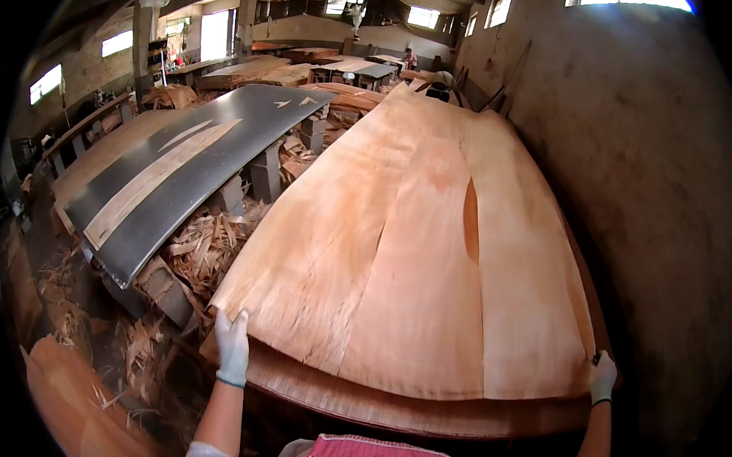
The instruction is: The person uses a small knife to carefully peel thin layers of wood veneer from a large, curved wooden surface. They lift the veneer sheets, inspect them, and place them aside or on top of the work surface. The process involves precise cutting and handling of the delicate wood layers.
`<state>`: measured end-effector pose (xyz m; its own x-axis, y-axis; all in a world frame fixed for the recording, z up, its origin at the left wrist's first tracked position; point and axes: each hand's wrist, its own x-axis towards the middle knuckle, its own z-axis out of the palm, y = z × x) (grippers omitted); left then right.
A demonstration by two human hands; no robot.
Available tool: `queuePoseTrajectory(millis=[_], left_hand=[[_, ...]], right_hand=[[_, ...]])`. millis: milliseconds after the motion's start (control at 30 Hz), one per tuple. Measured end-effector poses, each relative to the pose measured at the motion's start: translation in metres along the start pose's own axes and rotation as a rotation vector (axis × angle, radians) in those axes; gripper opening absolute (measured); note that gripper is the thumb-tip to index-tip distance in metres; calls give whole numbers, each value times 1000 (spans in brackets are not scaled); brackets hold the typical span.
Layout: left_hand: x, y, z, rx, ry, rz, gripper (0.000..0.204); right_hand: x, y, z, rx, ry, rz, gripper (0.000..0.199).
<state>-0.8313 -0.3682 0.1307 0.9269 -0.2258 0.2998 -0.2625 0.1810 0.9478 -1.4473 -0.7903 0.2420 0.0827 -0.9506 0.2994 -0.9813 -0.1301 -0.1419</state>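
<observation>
Wall, tall and stained (645, 200), runs along the right side, and near it lies the broad pale veneer sheet (430, 264), spread lengthwise away from the person over a darker wood layer (391, 405) that shows beneath its near edge; to the left stands a black surface (205, 172) bearing a long pale strip (160, 180), with loose scraps (210, 242) heaped between the two and concrete blocks (264, 175) under that surface's side; at the sheet's near corners are the gloved hands, the left hand (232, 349) pinching the left corner with the thumb on top, the right hand (602, 376) curled around the right edge, a tiny dark thing (596, 359) showing at its fingers that I cannot identify; a narrow lens-shaped gap (471, 221) stands open between the middle and right parts, and this looks the weakest place: an uneven pull, one hand drawing harder than the other, could widen it or run a tear along the grain, while a sideways tug might skew the sheet off the layer below, and a corner held by so little could split away
</observation>
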Motion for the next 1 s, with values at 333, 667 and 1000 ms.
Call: queuePoseTrajectory(millis=[333, 667, 1000], left_hand=[[115, -50, 70, 44, -55, 65, 41], [57, -48, 22, 102, 27, 81, 59], [4, -37, 21, 159, 104, 45, 57]], right_hand=[[66, -104, 32, 101, 17, -94, 23], [16, -52, 25, 105, -72, 40, 19], [26, -34, 29, -46, -54, -11, 23]])
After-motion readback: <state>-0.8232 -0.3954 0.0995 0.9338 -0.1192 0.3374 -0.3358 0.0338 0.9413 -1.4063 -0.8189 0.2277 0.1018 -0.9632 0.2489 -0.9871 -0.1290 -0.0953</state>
